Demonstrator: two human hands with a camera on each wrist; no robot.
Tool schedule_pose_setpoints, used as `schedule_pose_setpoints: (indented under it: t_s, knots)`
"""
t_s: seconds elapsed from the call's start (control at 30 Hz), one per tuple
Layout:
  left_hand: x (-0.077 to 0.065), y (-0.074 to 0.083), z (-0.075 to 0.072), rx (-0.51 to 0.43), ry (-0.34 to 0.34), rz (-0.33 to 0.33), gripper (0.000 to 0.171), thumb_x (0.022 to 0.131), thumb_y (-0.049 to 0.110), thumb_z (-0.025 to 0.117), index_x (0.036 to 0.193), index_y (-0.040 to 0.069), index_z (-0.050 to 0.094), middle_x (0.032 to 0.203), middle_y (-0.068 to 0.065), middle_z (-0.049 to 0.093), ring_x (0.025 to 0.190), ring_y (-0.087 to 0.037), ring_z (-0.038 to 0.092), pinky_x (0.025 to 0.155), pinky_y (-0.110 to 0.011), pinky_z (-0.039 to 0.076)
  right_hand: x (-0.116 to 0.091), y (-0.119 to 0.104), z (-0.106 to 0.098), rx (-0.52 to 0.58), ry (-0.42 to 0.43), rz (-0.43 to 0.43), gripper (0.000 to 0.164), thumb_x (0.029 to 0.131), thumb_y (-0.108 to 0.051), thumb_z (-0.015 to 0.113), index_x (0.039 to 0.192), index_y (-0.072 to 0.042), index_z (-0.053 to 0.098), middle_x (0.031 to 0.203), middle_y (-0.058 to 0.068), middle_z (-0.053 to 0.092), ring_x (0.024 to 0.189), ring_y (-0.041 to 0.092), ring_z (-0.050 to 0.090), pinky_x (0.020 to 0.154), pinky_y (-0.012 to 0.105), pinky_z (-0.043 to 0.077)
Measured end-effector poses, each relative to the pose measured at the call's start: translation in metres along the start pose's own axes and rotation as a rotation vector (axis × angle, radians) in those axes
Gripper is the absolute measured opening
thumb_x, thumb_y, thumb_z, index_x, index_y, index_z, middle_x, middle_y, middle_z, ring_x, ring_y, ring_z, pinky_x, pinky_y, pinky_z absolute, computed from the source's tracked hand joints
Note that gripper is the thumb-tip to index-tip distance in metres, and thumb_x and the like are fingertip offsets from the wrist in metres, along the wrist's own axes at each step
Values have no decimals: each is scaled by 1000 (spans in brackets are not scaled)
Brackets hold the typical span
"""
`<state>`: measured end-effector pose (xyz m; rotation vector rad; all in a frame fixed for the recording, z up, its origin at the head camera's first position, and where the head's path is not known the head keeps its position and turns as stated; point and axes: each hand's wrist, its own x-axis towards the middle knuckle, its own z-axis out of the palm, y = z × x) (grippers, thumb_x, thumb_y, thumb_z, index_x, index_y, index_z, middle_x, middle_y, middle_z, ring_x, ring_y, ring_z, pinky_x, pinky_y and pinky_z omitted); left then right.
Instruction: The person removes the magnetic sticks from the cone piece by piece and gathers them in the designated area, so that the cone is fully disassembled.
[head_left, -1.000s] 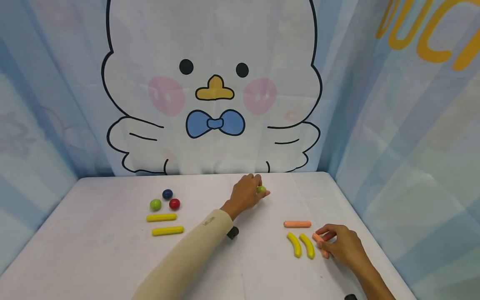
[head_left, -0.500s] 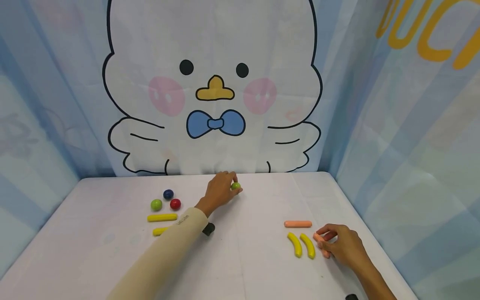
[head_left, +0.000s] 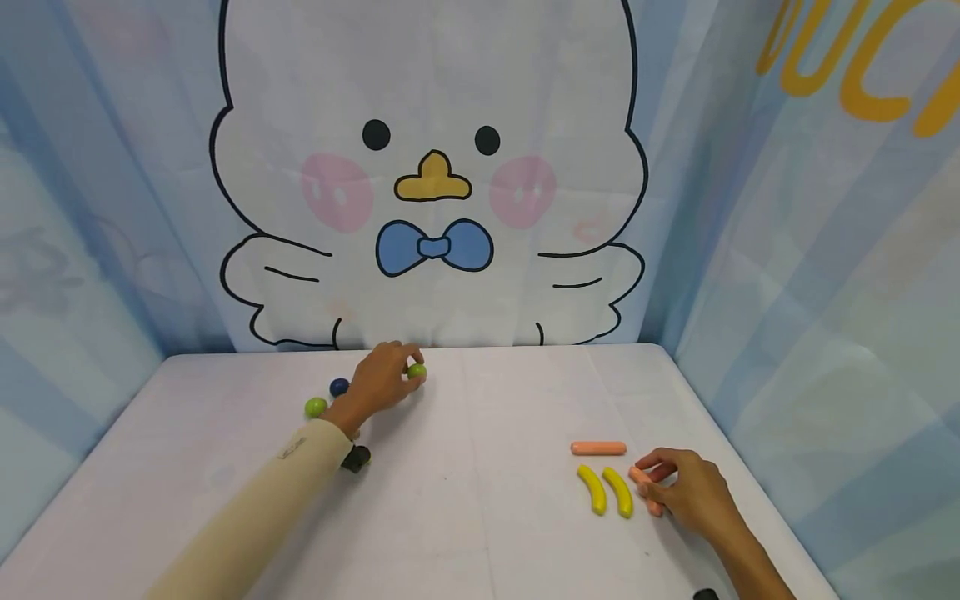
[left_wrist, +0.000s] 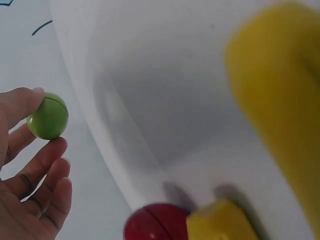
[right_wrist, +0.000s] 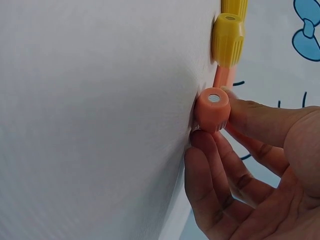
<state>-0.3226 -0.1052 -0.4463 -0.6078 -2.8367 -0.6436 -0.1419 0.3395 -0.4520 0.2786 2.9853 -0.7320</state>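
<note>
My left hand (head_left: 378, 379), near the back edge of the table, pinches a small green ball (left_wrist: 50, 117) between thumb and fingertips. In the left wrist view the ball has a seam line, and the other fingers are loosely curled. A second green ball (head_left: 316, 407) and a blue ball (head_left: 339, 387) lie on the table beside that wrist. At the right, my right hand (head_left: 693, 492) pinches an orange stick (right_wrist: 212, 112) at the white tabletop. Its near end shows ridges and a silvery disc. Two curved yellow sticks (head_left: 618, 493) lie just left of it.
Another orange stick (head_left: 598, 448) lies behind the curved ones. The left arm hides part of the left group in the head view; the left wrist view shows a red ball (left_wrist: 157, 222) and yellow sticks (left_wrist: 220, 222) there. A printed curtain (head_left: 435, 300) hangs behind the table.
My left hand has carried the green ball leftward along the table's back edge, and its arm now covers the red ball and yellow sticks. My right hand has stayed put on the orange stick.
</note>
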Motion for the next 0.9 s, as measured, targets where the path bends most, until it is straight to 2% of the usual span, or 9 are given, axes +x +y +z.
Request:
schedule_pose_setpoints:
  t_s: [0.13, 0.27, 0.53, 0.7, 0.9]
  knots:
    - [-9, -17, -17, 9, -1, -27, 31, 93, 22, 84, 119, 10, 73, 101, -10, 69, 92, -25, 63, 75, -38, 56, 1, -1, 0, 5, -6, 10, 26, 88, -23, 88, 112, -18, 79, 99, -1, 77, 88, 21, 64, 68, 33, 44]
    - [-20, -32, -35, 17, -6, -76, 33, 94, 21, 82, 123, 10, 72, 109, -14, 69, 95, -28, 65, 83, -44, 60, 2, -1, 0, 4, -9, 16, 27, 88, -24, 88, 113, -18, 79, 99, -1, 77, 88, 21, 64, 68, 33, 43]
    - [-43, -68, -69, 25, -32, -164, 34, 97, 17, 79, 127, 6, 69, 119, -20, 69, 102, -35, 64, 91, -53, 59, 2, -1, 1, 7, -13, 13, 27, 87, -24, 88, 112, -19, 79, 99, -1, 77, 88, 21, 64, 68, 33, 44]
    - [-55, -90, -78, 36, -53, -213, 34, 97, 16, 79, 126, 4, 68, 121, -23, 71, 104, -39, 65, 93, -56, 57, 2, -1, 0, 11, -15, 22, 26, 87, -23, 88, 112, -18, 79, 98, 0, 77, 89, 22, 64, 68, 33, 43]
    - [-63, -107, -78, 34, -97, -260, 31, 95, 12, 79, 123, 1, 69, 119, -25, 72, 103, -39, 66, 94, -57, 56, 2, 0, 0, 15, -10, 18, 25, 88, -22, 87, 111, -17, 79, 98, 0, 77, 87, 21, 63, 67, 32, 42]
